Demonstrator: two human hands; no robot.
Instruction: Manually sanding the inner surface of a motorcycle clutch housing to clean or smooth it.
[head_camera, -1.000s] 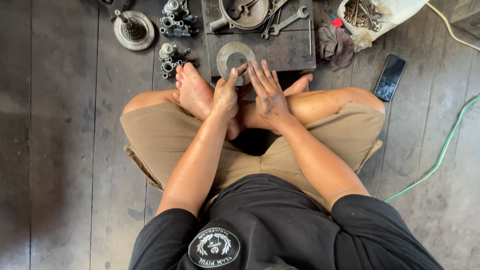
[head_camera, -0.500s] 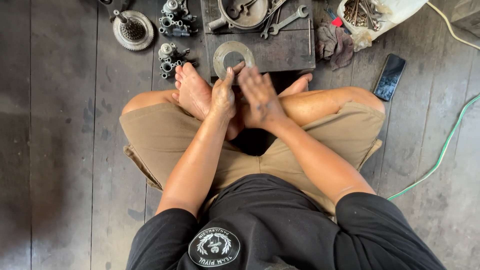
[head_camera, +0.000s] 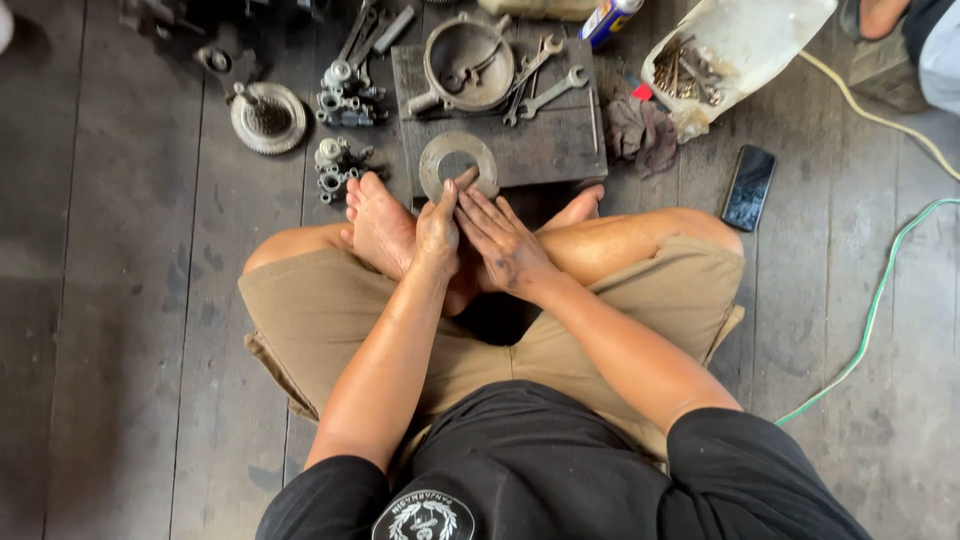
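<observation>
Fingers of both hands, extended, touch flat metal ring (head_camera: 457, 163).

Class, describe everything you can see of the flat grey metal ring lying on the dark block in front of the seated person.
The flat grey metal ring is a broad, washer-like disc with a large round hole in its middle. Its dull surface looks worn and slightly smudged. It lies flat on the near edge of the dark rectangular block, below a round metal housing and wrenches. The left hand and right hand meet at its near rim; a fingertip of the right hand appears to touch it.
</observation>
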